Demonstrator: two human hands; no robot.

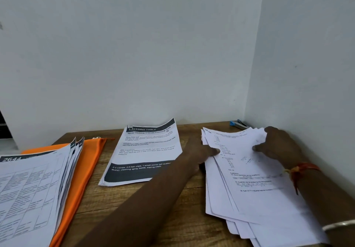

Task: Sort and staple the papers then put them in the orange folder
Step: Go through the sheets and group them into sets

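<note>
A loose stack of white printed papers (253, 195) lies fanned out on the right of the wooden table (134, 204). My left hand (201, 151) grips the stack's left edge, thumb on top. My right hand (278, 145) holds the stack's far end, thumb spread on the top sheet and fingers hidden over the far edge. In the middle lies a thin set headed "DRESSING TABLE" (146, 150). At the left, the orange folder (90, 160) lies flat, with another pile of table-printed sheets (34, 185) covering most of it. A blue and silver stapler (239, 124) sits in the back right corner.
White walls close off the table at the back and along the right side. Bare wood shows between the middle set and the right stack, and along the front edge.
</note>
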